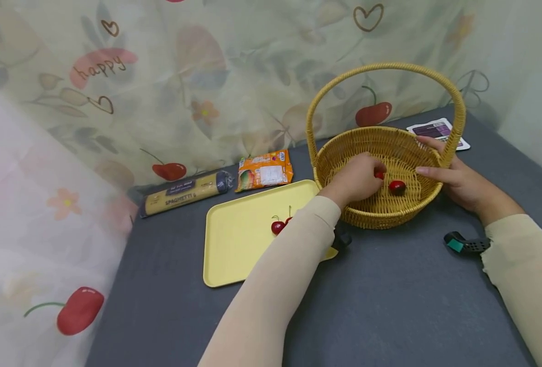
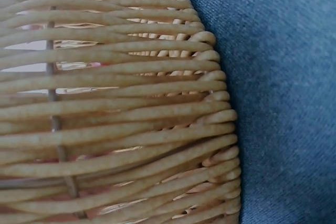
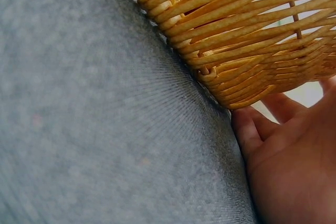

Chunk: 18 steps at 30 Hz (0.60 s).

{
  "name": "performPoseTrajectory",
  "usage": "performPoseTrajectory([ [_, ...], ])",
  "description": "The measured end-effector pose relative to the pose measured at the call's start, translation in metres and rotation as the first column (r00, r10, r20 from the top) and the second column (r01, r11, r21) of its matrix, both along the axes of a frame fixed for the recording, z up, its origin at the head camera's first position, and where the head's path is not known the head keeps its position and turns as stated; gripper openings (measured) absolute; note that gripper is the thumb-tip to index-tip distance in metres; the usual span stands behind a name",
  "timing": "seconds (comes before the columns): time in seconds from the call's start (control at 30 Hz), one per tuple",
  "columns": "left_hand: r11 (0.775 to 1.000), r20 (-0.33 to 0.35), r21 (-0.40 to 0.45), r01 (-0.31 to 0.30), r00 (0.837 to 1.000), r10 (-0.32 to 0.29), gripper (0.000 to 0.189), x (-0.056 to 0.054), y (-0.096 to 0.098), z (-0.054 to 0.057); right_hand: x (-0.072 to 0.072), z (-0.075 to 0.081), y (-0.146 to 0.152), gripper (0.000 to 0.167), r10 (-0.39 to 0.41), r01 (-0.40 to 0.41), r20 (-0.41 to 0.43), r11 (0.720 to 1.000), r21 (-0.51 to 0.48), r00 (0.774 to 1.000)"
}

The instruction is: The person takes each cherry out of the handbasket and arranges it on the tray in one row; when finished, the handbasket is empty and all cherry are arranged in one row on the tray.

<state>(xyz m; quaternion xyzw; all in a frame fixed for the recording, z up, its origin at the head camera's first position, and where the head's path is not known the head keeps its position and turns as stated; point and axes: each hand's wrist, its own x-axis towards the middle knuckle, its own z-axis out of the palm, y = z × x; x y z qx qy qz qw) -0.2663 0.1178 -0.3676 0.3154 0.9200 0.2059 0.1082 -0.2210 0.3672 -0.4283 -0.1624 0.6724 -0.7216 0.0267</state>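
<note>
A round wicker basket (image 1: 376,219) with a tall arched handle stands on the grey table. My left hand (image 1: 355,178) reaches over its near rim and pinches a red cherry (image 1: 379,175), mostly hidden by the fingers. Another dark red cherry (image 1: 396,187) lies on the basket floor just right of it. On the basket's right side my right hand (image 1: 463,181) grips the wall by the handle's foot, thumb over the rim. In the right wrist view, fingers (image 3: 252,129) of that hand rest low against the outer weave. The left wrist view shows only weave and blue-grey cloth.
Left of the basket lies a yellow tray (image 1: 234,239) with cherries (image 1: 277,227), partly hidden by the left sleeve. Behind it are an orange packet (image 1: 265,171) and a spaghetti pack (image 1: 183,193). A white-edged flat package (image 1: 436,130) lies behind the basket. Patterned cloth hangs behind.
</note>
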Motion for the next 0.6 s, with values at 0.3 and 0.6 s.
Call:
performPoseTrajectory([
  [0.3, 0.921, -0.065, 0.383, -0.076, 0.992, 0.109, 0.031, 0.012, -0.013, 0.008, 0.000, -0.001, 0.001, 0.070, -0.004, 0.004, 0.010, 1.000, 0.009, 1.000],
  [0.6, 0.828, -0.054, 0.560, -0.010, 0.997, 0.048, 0.031, 0.030, -0.032, 0.020, 0.001, 0.001, 0.000, 0.070, -0.009, 0.009, 0.011, 0.999, 0.033, 1.000],
])
